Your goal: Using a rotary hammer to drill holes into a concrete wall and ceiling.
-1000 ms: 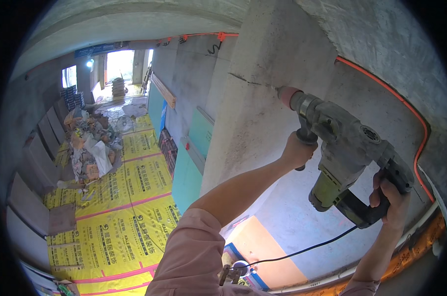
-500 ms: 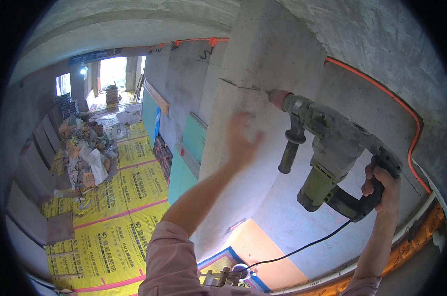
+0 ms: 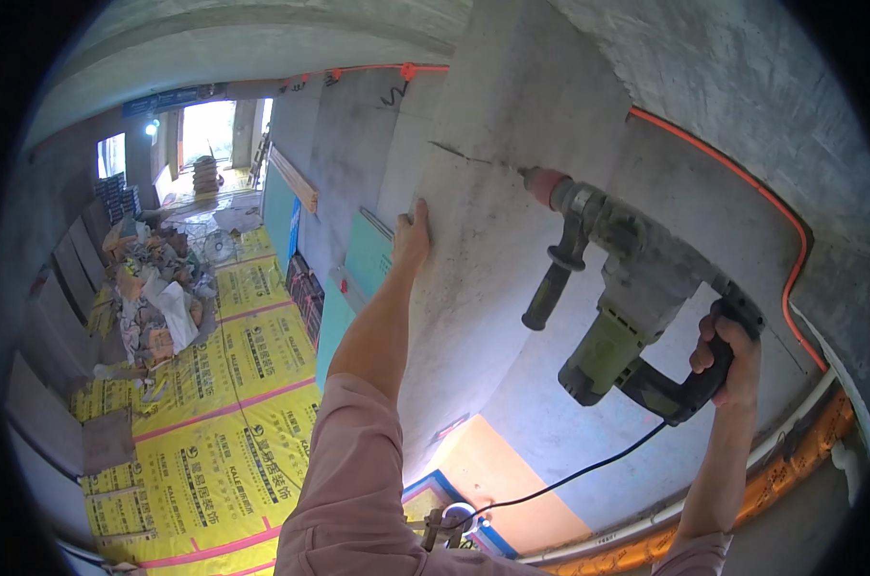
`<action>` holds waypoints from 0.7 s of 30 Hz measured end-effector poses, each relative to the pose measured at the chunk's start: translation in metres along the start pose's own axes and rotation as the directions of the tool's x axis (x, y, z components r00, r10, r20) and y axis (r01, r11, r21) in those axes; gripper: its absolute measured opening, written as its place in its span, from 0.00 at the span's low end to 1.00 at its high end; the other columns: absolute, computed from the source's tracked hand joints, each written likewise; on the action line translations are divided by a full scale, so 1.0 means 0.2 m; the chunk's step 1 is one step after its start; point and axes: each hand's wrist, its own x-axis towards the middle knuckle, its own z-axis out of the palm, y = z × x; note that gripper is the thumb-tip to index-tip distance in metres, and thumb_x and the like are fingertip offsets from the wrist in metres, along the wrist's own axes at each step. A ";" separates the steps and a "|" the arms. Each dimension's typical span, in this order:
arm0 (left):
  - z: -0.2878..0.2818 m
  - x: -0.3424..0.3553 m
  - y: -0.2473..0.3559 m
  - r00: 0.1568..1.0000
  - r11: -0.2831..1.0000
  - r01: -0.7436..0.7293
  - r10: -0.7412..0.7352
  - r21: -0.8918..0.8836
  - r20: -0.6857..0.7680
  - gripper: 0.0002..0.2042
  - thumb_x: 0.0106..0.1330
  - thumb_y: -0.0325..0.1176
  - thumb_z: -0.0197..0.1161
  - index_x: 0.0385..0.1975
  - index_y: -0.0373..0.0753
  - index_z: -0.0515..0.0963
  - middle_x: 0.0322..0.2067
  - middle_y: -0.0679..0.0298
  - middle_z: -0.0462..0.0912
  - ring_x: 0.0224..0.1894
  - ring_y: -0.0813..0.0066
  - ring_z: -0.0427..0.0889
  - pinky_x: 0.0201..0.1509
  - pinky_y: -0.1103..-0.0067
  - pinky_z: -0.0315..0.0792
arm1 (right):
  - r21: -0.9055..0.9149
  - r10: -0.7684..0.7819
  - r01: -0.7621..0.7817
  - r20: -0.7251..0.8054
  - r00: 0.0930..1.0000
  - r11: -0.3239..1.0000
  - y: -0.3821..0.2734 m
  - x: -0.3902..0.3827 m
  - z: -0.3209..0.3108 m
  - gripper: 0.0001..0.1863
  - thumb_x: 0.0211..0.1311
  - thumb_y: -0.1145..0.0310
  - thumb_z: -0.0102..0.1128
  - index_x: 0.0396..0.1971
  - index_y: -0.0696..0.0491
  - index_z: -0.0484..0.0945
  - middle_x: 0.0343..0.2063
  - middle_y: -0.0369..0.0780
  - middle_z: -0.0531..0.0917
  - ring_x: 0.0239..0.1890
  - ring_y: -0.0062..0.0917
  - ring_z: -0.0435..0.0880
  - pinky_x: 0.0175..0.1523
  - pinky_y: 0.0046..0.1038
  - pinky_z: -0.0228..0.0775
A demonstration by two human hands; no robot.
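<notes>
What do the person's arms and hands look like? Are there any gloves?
No gloves: the left hand and right hand are both bare, and I see no watch or bracelet. The left sleeve is dusty pink, wrinkled and loose, stopping around the elbow. Only a bit of the matching right sleeve shows.

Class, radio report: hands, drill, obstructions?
Left hand at edge of pillar, side handle ungripped. Right hand gripping drill by rear handle. Cord below, clear of chuck.
</notes>
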 end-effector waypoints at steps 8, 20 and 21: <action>-0.02 0.00 0.01 0.999 0.999 -0.008 0.007 0.031 0.037 0.47 0.70 0.74 0.36 0.73 0.35 0.59 0.71 0.45 0.64 0.75 0.47 0.59 0.77 0.57 0.49 | -0.046 -0.027 0.030 0.064 0.998 0.998 -0.01 -0.02 0.02 0.12 0.64 0.69 0.58 0.44 0.58 0.73 0.28 0.39 0.78 0.16 0.20 0.73 0.20 0.24 0.70; -0.05 -0.07 0.04 0.999 0.997 -0.014 0.012 0.070 0.031 0.48 0.69 0.74 0.35 0.75 0.36 0.57 0.72 0.46 0.63 0.76 0.47 0.57 0.78 0.57 0.48 | 0.001 -0.001 0.001 0.073 0.997 1.000 0.04 0.03 -0.03 0.11 0.62 0.69 0.58 0.42 0.57 0.73 0.27 0.39 0.78 0.16 0.20 0.74 0.21 0.25 0.71; -0.06 -0.07 0.04 1.000 0.997 -0.012 0.010 0.075 0.029 0.48 0.69 0.74 0.35 0.75 0.36 0.57 0.72 0.46 0.63 0.76 0.47 0.57 0.78 0.57 0.48 | -0.038 -0.004 0.005 0.029 1.000 0.999 0.04 0.03 -0.02 0.12 0.61 0.69 0.59 0.42 0.58 0.74 0.27 0.39 0.78 0.16 0.21 0.74 0.22 0.25 0.71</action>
